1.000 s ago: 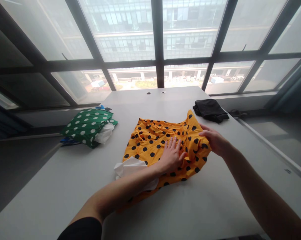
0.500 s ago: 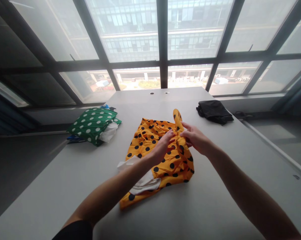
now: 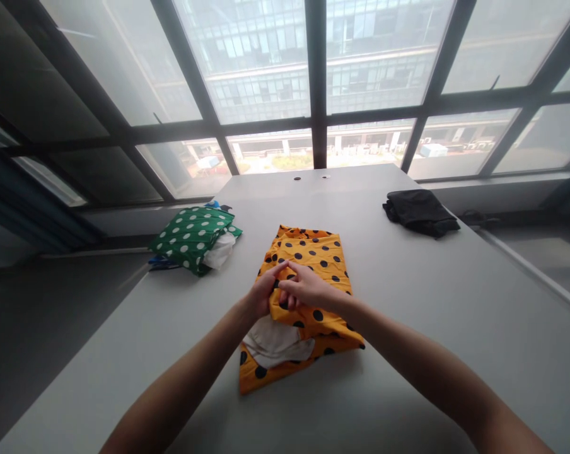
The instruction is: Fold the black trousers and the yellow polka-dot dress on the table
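An orange garment (image 3: 327,271) with black polka dots lies on the table, its right part folded over toward the left. My right hand (image 3: 308,287) is closed on the left edge of this folded layer, near the middle of the garment. Against the same edge is my left hand (image 3: 262,293), closed on the cloth, its fingertips meeting those of the right hand. Most of its fingers are hidden by the fabric. A white cloth part (image 3: 275,343) of the garment shows below the hands, over the lower orange layer.
The white table (image 3: 422,302) reaches to the large windows. On its left edge rests a pile with a green cloth with white dots (image 3: 193,233), plus white and blue cloth. A folded black cloth (image 3: 420,211) lies at the back right.
Both hands have moved left; the right hand has carried the garment's raised right edge over to the left. The left hand was open beside it and is now closed at the folded edge.
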The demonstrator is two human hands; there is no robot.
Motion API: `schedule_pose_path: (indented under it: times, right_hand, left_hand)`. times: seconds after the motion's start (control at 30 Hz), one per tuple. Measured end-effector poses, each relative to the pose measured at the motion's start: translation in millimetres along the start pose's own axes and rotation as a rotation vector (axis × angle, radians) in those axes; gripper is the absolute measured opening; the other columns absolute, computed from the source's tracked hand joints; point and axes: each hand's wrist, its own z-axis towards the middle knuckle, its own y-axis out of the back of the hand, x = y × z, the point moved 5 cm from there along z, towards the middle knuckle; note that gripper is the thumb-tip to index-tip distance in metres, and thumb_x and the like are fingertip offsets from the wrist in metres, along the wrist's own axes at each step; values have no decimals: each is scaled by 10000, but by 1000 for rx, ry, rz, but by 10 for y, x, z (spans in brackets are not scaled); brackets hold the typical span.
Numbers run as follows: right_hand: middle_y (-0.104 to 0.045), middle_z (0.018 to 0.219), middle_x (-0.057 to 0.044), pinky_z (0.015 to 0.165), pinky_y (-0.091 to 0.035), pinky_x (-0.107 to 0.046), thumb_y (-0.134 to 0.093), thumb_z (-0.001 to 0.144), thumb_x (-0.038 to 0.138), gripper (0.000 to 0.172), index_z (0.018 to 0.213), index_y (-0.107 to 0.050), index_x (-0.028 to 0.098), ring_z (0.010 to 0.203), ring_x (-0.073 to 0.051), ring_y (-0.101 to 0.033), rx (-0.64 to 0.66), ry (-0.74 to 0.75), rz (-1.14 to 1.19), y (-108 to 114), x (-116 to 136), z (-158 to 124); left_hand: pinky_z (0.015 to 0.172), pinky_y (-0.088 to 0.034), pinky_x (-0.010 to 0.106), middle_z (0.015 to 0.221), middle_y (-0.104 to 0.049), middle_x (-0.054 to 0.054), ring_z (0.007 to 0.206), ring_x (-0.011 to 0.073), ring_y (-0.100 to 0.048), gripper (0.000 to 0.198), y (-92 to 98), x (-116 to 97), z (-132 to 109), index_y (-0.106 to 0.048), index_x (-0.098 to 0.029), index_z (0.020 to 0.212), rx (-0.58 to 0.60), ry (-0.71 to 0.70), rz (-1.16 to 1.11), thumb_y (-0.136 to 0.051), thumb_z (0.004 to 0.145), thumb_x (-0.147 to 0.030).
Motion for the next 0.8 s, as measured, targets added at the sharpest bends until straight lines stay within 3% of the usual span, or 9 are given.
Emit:
schedule_pose_path:
  times: [0.07,0.17,0.23,0.33,0.5,0.63,0.8]
  right_hand:
    - [-706,716,4,472,-476,-236,-593,862,254,349,1206,-626,208,533,-146,-625,-69,41,-27,138,-67,-39]
    - [-702,714,-16,538,-493,-259,-569,861,241,252,1063,-704,173,565,-150,-624,-333,118,-180,494,-140,-110]
    - [-726,793,-42,637,-528,-299,-561,874,250,220,1006,-719,172,662,-173,-652,-492,175,-308,717,-158,-162]
    - [-756,1044,-93,876,-548,-381,-558,905,264,229,1030,-735,187,944,-230,-692,-631,251,-465,941,-181,-210]
    - [-659,1354,-151,1159,-415,-459,-512,953,256,364,1237,-720,166,1306,-283,-559,-649,325,-691,1002,-338,-121]
    - [-524,1552,-142,1249,-310,-481,-464,995,281,456,1396,-648,168,1474,-289,-418,-575,295,-823,938,-537,20]
    - [-373,1675,-110,1290,-213,-479,-399,1045,328,518,1524,-541,191,1586,-264,-234,-510,198,-940,922,-658,64]
  left_hand:
    - [533,-618,345,607,-719,118,538,263,-725,473,100,28,27,-722,-65,997,-56,-5,40,-415,1055,-420]
    - [717,-653,349,861,-800,132,735,251,-789,385,163,9,5,-681,-57,1188,-190,-55,8,-429,1053,-314]
    - [818,-652,380,989,-806,147,857,267,-799,399,133,-28,-52,-642,-56,1300,-196,-86,-2,-455,1047,-300]
    - [924,-630,433,1123,-787,174,1008,304,-782,462,119,-99,-153,-597,-56,1392,-138,-120,6,-497,1034,-331]
    - [1020,-589,461,1235,-751,197,1137,330,-740,551,439,-111,-157,-546,-50,1447,-108,-86,14,-509,1023,-400]
    - [1004,-595,504,1262,-732,216,1150,359,-732,592,764,-41,-40,-500,-62,1479,-133,-61,17,-560,982,-378]
    - [993,-601,513,1261,-731,223,1181,381,-712,600,867,23,34,-505,-53,1461,-60,8,-42,-600,946,-346]
